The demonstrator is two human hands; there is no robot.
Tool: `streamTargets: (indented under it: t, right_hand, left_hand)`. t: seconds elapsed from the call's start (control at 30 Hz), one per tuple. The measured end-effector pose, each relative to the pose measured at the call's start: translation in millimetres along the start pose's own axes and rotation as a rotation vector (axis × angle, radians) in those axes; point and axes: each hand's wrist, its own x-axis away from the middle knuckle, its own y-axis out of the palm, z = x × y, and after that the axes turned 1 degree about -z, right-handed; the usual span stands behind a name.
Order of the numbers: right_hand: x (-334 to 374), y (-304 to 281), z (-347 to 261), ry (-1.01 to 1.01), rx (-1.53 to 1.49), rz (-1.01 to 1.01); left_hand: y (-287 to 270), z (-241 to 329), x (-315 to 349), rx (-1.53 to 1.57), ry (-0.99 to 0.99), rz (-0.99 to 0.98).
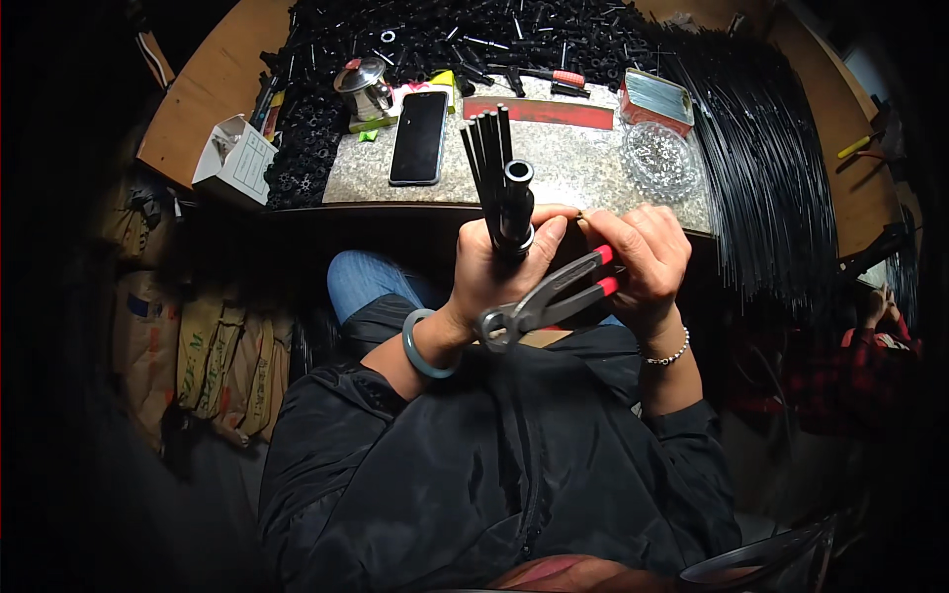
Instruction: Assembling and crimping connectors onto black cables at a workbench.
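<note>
In front of my lap my left hand [476, 265] is closed round a bundle of thin black rods [483, 158] and a thicker black tube [516, 203]. The rods stand up and lean slightly left; the tube's round open end faces up. My right hand [647, 255] holds a pair of pincers [542, 308], their red-tipped handles in the palm and their dark jaws pointing down to the left. The right thumb and forefinger are pinched together close to the left thumb. Whatever lies between those fingertips is too small to make out.
The speckled work board [381, 166] holds a black phone [419, 138], a metal cup [365, 91], a glass dish [656, 158] of small parts and a red box [656, 101]. Black parts [435, 40] heap behind; long black rods [761, 148] hang over the right edge. Another person's hand [876, 305] shows far right.
</note>
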Motion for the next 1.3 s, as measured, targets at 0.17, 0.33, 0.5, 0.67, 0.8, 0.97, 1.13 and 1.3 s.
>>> streamTargets:
  t: [0.17, 0.33, 0.5, 0.67, 0.8, 0.97, 1.13, 1.3]
  right_hand:
    - [7.4, 9.7, 2.8, -0.034, 0.024, 0.079]
    - [1.9, 8.0, -0.2, -0.053, -0.058, 0.110]
    - [4.8, 8.7, 2.9, -0.059, 0.012, 0.078]
    - [9.9, 20.3, 0.8, 0.092, -0.234, 0.144]
    - [8.7, 25.9, -8.1, 0.101, -0.273, 0.221]
    - [5.0, 38.3, -15.6, -0.027, -0.239, 0.184]
    - [0.7, 41.5, -21.4, 0.010, -0.253, 0.201]
    - [-0.3, 43.1, -24.3, 0.037, -0.255, 0.203]
  left_hand:
    - [2.4, -3.3, 4.0, 0.040, -0.017, 0.016]
    - [4.4, -3.3, 4.6, 0.073, -0.018, 0.023]
    - [2.5, -4.9, 5.4, 0.067, -0.031, 0.017]
    - [1.5, -2.3, 4.5, 0.102, -0.046, 0.004]
    - [0.6, -8.2, 1.7, 0.097, -0.032, -0.007]
    - [3.0, -15.7, 1.0, 0.132, 0.109, 0.049]
    - [-2.7, -18.0, 3.4, 0.147, 0.058, 0.003]
    - [-2.0, -21.1, 4.0, 0.163, 0.089, 0.016]
